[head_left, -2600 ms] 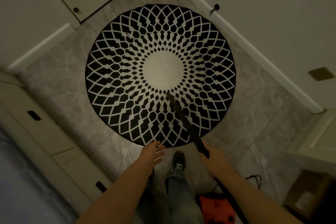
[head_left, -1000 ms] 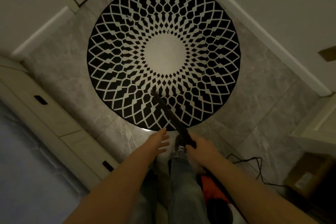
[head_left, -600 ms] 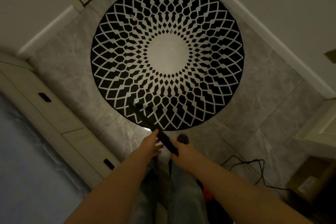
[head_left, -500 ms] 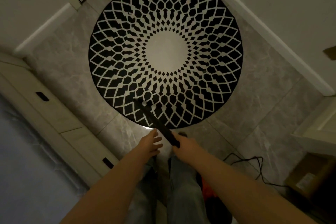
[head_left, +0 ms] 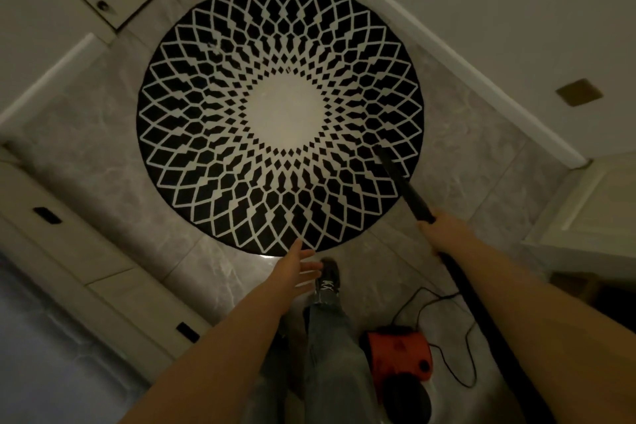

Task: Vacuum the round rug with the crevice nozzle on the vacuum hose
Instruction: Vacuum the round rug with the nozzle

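Observation:
A round rug with a black and white diamond pattern and a pale centre lies on the grey tiled floor. My right hand is shut on the black crevice nozzle, whose tip rests on the rug's right part, near its edge. The black hose runs back from that hand along my right forearm. My left hand hovers open, fingers apart, just off the rug's near edge and holds nothing.
An orange and black vacuum body stands on the floor by my right leg, with a thin cord looping beside it. My shoe is near the rug's edge. Pale cabinets with drawers line the left; a baseboard runs along the right wall.
My right hand has swung the nozzle from the rug's near left edge across to its right side. My left hand has stayed open near the rug's near edge.

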